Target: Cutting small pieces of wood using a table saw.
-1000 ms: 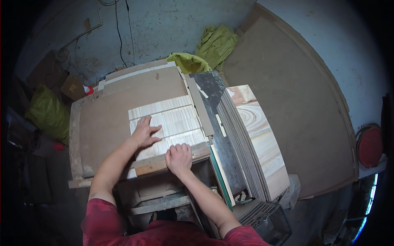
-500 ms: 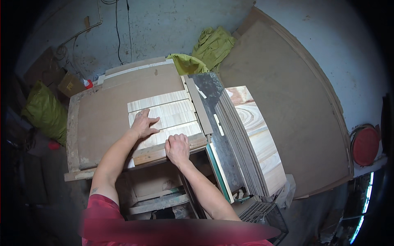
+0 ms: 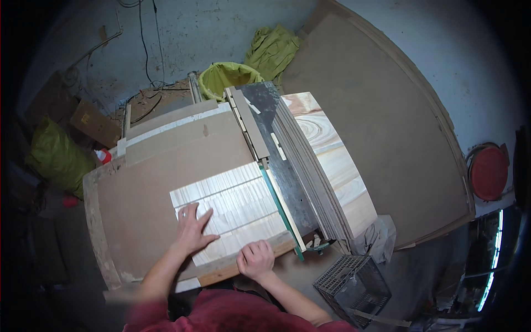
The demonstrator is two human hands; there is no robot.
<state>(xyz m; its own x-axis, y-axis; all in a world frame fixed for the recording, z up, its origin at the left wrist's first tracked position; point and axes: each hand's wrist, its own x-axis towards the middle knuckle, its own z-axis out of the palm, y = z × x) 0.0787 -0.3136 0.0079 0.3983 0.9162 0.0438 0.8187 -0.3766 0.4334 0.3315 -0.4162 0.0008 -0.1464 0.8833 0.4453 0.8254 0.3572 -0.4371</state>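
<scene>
Head view: person stood at a saw bench [image 3: 138,188], lower centre of frame, both hands on pale wood strips [image 3: 232,207].
Strips: several light boards lay side by side, flat on the brown bench top, centre of frame; long axes ran from lower left to upper right, toward the green-edged fence [image 3: 279,207].
Left hand [image 3: 193,229]: fingers spread, palm flat on the strips' left part; pressing, not gripping.
Right hand [image 3: 255,259]: fingers curled over the near edge of the bench and the nearest strip, below-right of the left hand; couldn't tell if it truly gripped.
Key relation: strips lay ahead of both hands, up-frame; left hand was further onto them, right hand nearer the fence.
Beside: grey sheet stack [image 3: 310,171] right of fence; black crate [image 3: 354,285] lower right.
</scene>
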